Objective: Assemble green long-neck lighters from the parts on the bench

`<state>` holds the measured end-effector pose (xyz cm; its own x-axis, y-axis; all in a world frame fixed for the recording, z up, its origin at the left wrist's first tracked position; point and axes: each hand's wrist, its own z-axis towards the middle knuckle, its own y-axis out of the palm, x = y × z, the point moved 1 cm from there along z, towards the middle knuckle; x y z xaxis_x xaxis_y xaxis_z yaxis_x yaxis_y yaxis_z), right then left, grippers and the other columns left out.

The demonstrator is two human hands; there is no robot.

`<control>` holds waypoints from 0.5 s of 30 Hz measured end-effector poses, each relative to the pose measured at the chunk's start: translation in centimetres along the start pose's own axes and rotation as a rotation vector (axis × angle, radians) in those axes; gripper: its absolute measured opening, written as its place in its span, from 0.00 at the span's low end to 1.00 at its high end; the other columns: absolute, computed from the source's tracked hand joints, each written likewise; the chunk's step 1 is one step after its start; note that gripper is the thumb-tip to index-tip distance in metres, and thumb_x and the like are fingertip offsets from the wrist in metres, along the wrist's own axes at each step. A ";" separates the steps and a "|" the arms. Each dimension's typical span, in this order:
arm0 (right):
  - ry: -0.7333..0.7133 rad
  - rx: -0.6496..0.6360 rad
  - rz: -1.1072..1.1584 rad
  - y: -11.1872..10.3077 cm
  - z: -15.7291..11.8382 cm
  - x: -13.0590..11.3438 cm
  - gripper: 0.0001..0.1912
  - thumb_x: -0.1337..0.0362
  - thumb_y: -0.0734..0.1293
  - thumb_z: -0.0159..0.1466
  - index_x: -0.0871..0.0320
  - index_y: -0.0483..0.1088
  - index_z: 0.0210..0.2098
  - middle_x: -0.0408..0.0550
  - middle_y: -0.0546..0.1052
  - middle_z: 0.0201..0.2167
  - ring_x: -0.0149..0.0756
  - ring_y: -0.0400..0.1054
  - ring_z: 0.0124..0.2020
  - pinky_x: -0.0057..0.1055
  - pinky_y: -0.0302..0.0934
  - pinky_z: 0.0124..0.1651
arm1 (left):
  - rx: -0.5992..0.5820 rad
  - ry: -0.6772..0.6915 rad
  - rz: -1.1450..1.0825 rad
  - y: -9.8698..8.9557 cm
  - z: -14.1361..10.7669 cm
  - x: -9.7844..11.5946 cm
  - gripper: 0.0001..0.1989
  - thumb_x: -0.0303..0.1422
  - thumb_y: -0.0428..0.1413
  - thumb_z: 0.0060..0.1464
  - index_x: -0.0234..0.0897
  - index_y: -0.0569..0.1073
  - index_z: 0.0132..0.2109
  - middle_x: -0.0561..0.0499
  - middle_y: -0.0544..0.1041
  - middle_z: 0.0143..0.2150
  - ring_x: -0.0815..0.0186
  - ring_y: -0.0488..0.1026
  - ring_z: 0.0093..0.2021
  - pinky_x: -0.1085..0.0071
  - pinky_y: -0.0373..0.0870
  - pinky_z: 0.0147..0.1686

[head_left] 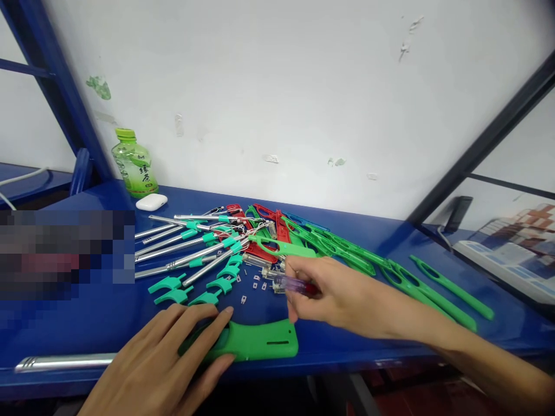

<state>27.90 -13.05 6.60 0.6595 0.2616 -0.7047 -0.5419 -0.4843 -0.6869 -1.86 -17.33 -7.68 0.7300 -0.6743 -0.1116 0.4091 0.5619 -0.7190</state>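
Note:
Along the table's front edge lies a green long-necked lighter with a silver metal tube. My left hand lies over its handle, fingers on the upper side and thumb at the lower edge. Above the handle's right end, my right hand is closed around what looks like a screwdriver with a translucent purple and red handle; its shaft cannot be made out. Left of that hand are clear fuel tanks and several tiny white parts. Teal triggers lie beyond my left fingers.
Metal lighter tubes with teal pieces lie piled mid-table. Green casing halves and red ones spread behind and rightward. A green tea bottle and white earphone case stand back left, by the wall.

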 end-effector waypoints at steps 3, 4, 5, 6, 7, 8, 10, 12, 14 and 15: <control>-0.009 -0.028 0.032 -0.1 0.0 0.0 0.10 0.70 0.73 0.70 0.52 0.70 0.36 0.40 0.85 0.35 0.36 0.73 0.36 0.33 0.59 0.39 | -0.005 0.013 -0.003 -0.1 -0.1 0.0 0.21 0.42 0.49 0.86 0.43 0.75 0.74 0.49 0.84 0.58 0.56 0.76 0.56 0.59 0.67 0.62; -0.010 -0.043 0.036 -0.1 0.0 0.0 0.10 0.69 0.73 0.72 0.51 0.70 0.36 0.40 0.86 0.35 0.37 0.73 0.36 0.33 0.60 0.39 | -0.003 0.015 -0.001 -0.1 -0.1 0.0 0.21 0.42 0.49 0.86 0.43 0.75 0.74 0.49 0.84 0.58 0.56 0.76 0.56 0.59 0.67 0.62; -0.009 -0.058 0.039 -0.2 0.0 0.0 0.10 0.67 0.73 0.74 0.51 0.71 0.37 0.41 0.87 0.36 0.37 0.74 0.37 0.33 0.60 0.40 | -0.005 0.016 0.001 -0.1 -0.1 0.0 0.21 0.42 0.50 0.86 0.43 0.75 0.74 0.49 0.83 0.58 0.56 0.76 0.56 0.59 0.67 0.62; -0.006 -0.071 0.041 -0.2 0.0 0.0 0.09 0.65 0.73 0.76 0.51 0.71 0.39 0.41 0.87 0.36 0.37 0.75 0.37 0.33 0.60 0.40 | -0.003 0.018 0.003 -0.1 0.0 0.0 0.21 0.42 0.49 0.86 0.43 0.75 0.74 0.49 0.83 0.59 0.55 0.76 0.56 0.58 0.67 0.62; -0.001 -0.077 0.038 -0.3 -0.1 0.0 0.08 0.64 0.74 0.77 0.51 0.72 0.41 0.41 0.87 0.36 0.37 0.74 0.37 0.33 0.60 0.39 | -0.004 0.012 0.005 -0.1 0.0 0.0 0.21 0.42 0.49 0.86 0.43 0.75 0.74 0.49 0.83 0.59 0.55 0.76 0.56 0.58 0.67 0.62; 0.006 -0.080 0.030 -0.3 -0.1 0.0 0.07 0.63 0.74 0.77 0.51 0.72 0.42 0.40 0.87 0.35 0.36 0.72 0.35 0.33 0.58 0.38 | -0.007 0.009 0.002 -0.1 0.1 0.1 0.21 0.42 0.49 0.86 0.43 0.75 0.74 0.49 0.83 0.58 0.55 0.76 0.56 0.58 0.66 0.62; 0.033 -0.095 0.008 -0.4 -0.2 0.1 0.06 0.62 0.74 0.78 0.51 0.72 0.46 0.38 0.86 0.33 0.35 0.66 0.30 0.33 0.55 0.34 | -0.014 0.009 0.002 0.0 0.1 0.1 0.21 0.42 0.49 0.86 0.42 0.75 0.74 0.49 0.83 0.59 0.55 0.76 0.56 0.57 0.66 0.62; 0.048 -0.130 0.000 -0.4 -0.3 0.2 0.05 0.61 0.72 0.80 0.50 0.71 0.49 0.36 0.86 0.33 0.34 0.65 0.29 0.32 0.55 0.33 | -0.014 0.015 0.003 0.1 0.1 0.1 0.21 0.42 0.48 0.86 0.42 0.75 0.74 0.49 0.83 0.59 0.55 0.75 0.56 0.57 0.65 0.63; 0.066 -0.162 -0.004 -0.2 -0.3 0.2 0.06 0.61 0.72 0.80 0.50 0.71 0.52 0.36 0.85 0.32 0.35 0.67 0.30 0.31 0.57 0.33 | -0.010 0.020 0.007 0.2 0.0 0.0 0.22 0.42 0.48 0.86 0.42 0.75 0.75 0.48 0.83 0.59 0.55 0.75 0.57 0.57 0.65 0.63; 0.075 -0.174 -0.008 0.0 -0.3 0.1 0.06 0.61 0.72 0.79 0.50 0.71 0.53 0.35 0.83 0.30 0.35 0.69 0.30 0.31 0.58 0.33 | -0.009 0.016 0.006 0.2 -0.1 0.0 0.22 0.42 0.48 0.86 0.42 0.75 0.75 0.48 0.83 0.59 0.54 0.75 0.57 0.57 0.65 0.63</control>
<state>28.14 -13.25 6.60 0.7043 0.2060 -0.6794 -0.4423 -0.6212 -0.6468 -1.83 -17.29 -7.86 0.7232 -0.6788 -0.1269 0.4001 0.5616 -0.7242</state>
